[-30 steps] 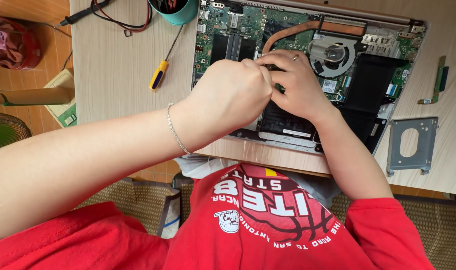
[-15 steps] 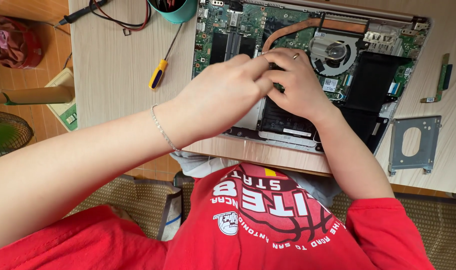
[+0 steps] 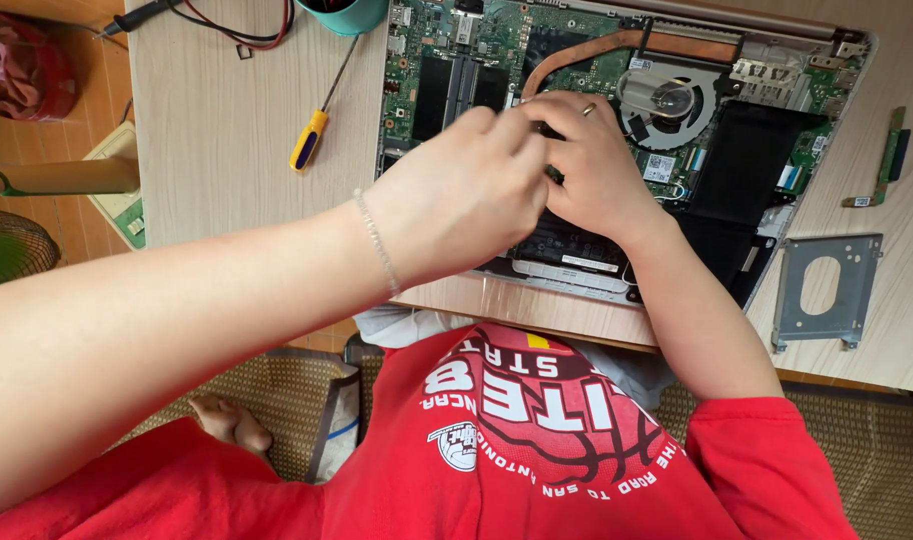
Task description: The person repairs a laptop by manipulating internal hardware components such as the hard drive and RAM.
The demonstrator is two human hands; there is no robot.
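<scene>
Both hands, left hand (image 3: 466, 200) and right hand (image 3: 591, 165), curl together over the opened laptop (image 3: 616, 60), grip hidden, bare table (image 3: 226, 110) alongside.

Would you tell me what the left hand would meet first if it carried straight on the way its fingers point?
The left hand points right, so it would meet the right hand at once; their fingertips already seem to touch above the open laptop, though depth is unclear.

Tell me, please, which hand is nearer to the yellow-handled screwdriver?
Left. The left hand hovers over the open laptop, just right of the screwdriver; the right hand lies farther right, beside the fan.
</scene>
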